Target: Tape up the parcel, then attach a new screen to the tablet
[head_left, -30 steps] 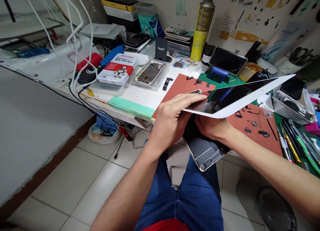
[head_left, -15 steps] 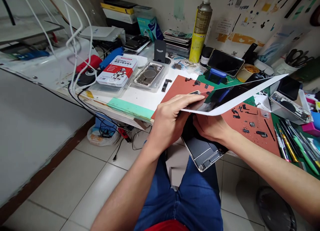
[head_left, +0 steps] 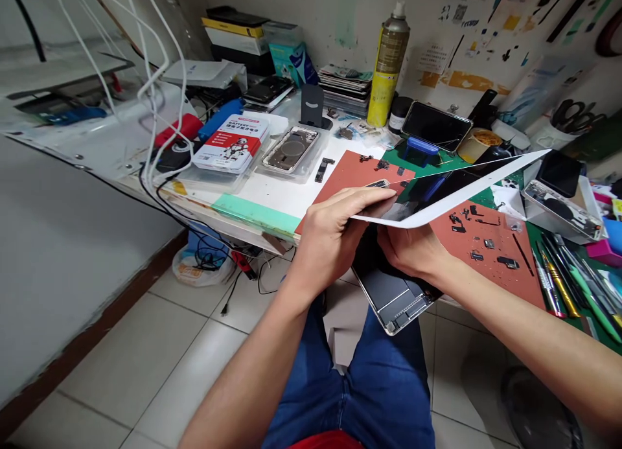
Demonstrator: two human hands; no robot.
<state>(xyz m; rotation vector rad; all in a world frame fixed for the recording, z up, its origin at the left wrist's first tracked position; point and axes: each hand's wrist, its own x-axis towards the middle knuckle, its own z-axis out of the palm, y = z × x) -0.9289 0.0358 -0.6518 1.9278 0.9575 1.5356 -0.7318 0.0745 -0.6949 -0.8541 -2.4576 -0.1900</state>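
Note:
My left hand (head_left: 330, 232) is closed on the near left corner of a white-bordered tablet screen (head_left: 422, 214), its thumb lying on the glass. The screen is tilted up toward the right. Below it hangs the opened tablet body (head_left: 391, 298), with a dark grey interior and a metal rim, above my lap. My right hand (head_left: 413, 249) is between screen and body, its fingers curled in. The screen's edge and my left hand hide its fingertips, so what they hold cannot be made out.
Small phone parts (head_left: 488, 243) lie on a red-brown mat (head_left: 461, 254) over a green one. Screwdrivers and tweezers (head_left: 564, 274) are at the right. A yellow spray can (head_left: 387, 67), a battery box (head_left: 233, 141) and a phone shell (head_left: 291, 149) stand farther back; white cables (head_left: 150, 105) hang left.
The view has shifted slightly. The screen's far right end has dipped a little, and my right hand has moved very slightly. My left hand keeps the same hold.

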